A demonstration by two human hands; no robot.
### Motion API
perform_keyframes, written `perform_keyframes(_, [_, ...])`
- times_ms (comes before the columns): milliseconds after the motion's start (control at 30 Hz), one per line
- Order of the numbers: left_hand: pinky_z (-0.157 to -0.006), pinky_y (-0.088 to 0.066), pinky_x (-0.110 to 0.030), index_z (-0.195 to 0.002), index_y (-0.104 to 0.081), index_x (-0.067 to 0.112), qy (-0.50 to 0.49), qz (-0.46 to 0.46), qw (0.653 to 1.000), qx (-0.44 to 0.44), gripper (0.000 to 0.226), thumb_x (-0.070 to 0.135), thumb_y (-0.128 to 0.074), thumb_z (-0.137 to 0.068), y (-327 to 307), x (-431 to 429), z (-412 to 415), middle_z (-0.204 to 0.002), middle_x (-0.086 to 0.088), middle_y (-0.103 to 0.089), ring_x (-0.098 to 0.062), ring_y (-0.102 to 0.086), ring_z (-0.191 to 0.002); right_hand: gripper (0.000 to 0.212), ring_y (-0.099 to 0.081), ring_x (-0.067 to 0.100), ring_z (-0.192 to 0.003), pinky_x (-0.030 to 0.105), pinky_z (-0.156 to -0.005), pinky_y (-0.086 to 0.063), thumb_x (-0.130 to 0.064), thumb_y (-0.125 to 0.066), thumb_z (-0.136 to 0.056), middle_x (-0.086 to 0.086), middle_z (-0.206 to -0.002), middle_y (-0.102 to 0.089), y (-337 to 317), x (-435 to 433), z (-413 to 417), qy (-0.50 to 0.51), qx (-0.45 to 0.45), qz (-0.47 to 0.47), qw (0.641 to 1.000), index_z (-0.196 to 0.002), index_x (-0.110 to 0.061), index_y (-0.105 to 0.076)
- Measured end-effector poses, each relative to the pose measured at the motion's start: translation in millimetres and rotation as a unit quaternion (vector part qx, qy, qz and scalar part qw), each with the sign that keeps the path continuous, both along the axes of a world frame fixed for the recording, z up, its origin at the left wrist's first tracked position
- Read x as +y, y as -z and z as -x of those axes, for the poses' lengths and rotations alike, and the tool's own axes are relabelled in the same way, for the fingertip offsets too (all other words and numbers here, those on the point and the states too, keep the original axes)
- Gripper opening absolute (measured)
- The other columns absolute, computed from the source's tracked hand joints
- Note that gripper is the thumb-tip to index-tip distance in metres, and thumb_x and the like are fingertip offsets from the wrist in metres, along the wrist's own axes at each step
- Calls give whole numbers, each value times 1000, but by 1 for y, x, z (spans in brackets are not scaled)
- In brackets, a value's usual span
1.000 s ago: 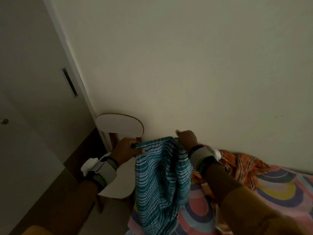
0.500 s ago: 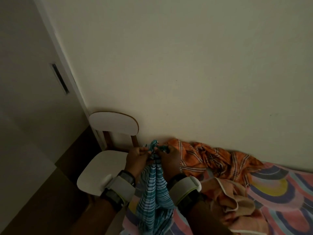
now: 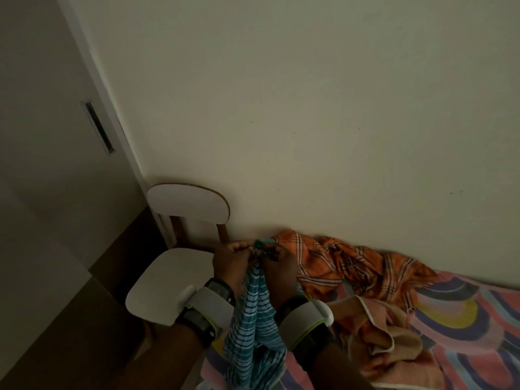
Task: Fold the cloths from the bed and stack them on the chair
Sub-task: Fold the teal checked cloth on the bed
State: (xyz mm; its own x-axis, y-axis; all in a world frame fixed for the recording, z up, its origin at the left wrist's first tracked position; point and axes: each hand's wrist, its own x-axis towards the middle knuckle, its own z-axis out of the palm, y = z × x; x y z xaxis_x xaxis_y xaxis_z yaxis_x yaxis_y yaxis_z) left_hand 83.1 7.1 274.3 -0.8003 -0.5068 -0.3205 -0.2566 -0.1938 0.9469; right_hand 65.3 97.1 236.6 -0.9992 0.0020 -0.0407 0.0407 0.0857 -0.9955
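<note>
Pinching the striped cloth (image 3: 253, 319) mid-fold in left hand (image 3: 231, 267) and right hand (image 3: 279, 267) beside the chair (image 3: 168, 285), we have orange cloth (image 3: 351, 263) and beige cloth (image 3: 374, 336) left.

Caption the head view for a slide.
Left hand and right hand pinch the teal striped cloth together beside a white chair.

Cream wall (image 3: 323, 108) fills most of view, plain, w/ a few tiny dark specks. White trim strip (image 3: 111, 108) runs diagonally down its left edge. Left of trim: pale flat panel (image 3: 42, 136), poss. a door, w/ narrow recessed slot (image 3: 98, 127). Dark brown floor (image 3: 56, 333) bottom left. Room dim.
</note>
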Motion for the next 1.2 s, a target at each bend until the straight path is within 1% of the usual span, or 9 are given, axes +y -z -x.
perform_keyframes(167, [-86,-55,-40,-98,-70,2,11,-17,1000,18,21,-5,-55,-84,-5,6,-2,-100,-19,-70,-29,-66,-92,18,-70,14,-81,43,-81,-57,-23,-65,-79,-2,-85,-75,3,-1,5,6,-3,-21,1000,-74,-40,-69])
perform_keyframes(300, [-69,-53,-27,-106,-63,1,49,-58,997,13,29,-7,-43,-87,-18,12,-4,-97,-14,-66,-23,-62,-83,21,-69,14,-92,37,-89,-55,-11,-60,-88,0,-98,-73,5,-2,-2,-33,36,21,999,-101,-22,-72])
perform_keyframes(433, [-60,-55,-19,-102,-61,4,128,-95,986,47,21,-4,-45,-91,-26,10,-14,-90,-12,-68,-16,-67,-76,28,-69,31,-81,41,-75,-57,6,-51,-88,16,-88,-72,-2,8,4,8,-53,134,989,-87,-14,-70])
perform_keyframes(567, [-72,-52,-25,-90,-62,14,136,108,980,100,27,-10,-56,-81,-34,-11,-2,-86,-5,-67,-12,-66,-78,29,-66,41,-86,52,-81,-56,6,-44,-91,23,-90,-69,-22,17,19,-85,13,80,993,-84,-12,-66])
perform_keyframes(700, [-82,-47,-15,-97,-57,33,289,283,897,176,48,-4,-72,-71,-61,-29,16,-104,11,-62,0,-56,-100,21,-64,29,-83,42,-78,-54,4,-42,-94,17,-90,-65,-74,36,41,-249,79,36,965,-94,-5,-61])
perform_keyframes(833, [-66,-52,-22,-93,-55,27,359,332,847,210,34,14,-78,-70,-94,-31,31,-88,9,-63,-4,-62,-73,16,-59,12,-78,24,-72,-49,-3,-44,-95,5,-84,-61,-147,56,56,-360,187,-45,913,-90,-5,-59])
perform_keyframes(967, [-60,-39,-17,-64,-47,32,344,486,770,228,24,53,-57,-70,-99,-30,30,-68,17,-55,7,-53,-60,24,-55,12,-73,26,-70,-47,-6,-40,-98,1,-79,-59,-196,75,66,-314,219,-55,922,-86,-15,-59])
perform_keyframes(1067, [-66,-41,-22,-60,-53,25,365,489,770,187,39,62,-46,-68,-87,-28,25,-68,11,-57,-2,-52,-62,21,-54,12,-72,26,-69,-47,-10,-42,-94,-2,-77,-58,-208,80,75,-295,239,-45,924,-85,-16,-59])
perform_keyframes(1200, [-74,-47,-31,-79,-62,0,412,529,736,90,74,67,-37,-62,-63,-37,17,-81,-8,-63,-20,-59,-79,26,-54,5,-67,22,-67,-45,-6,-40,-96,-4,-75,-57,-201,77,85,-225,262,-73,936,-84,-20,-59])
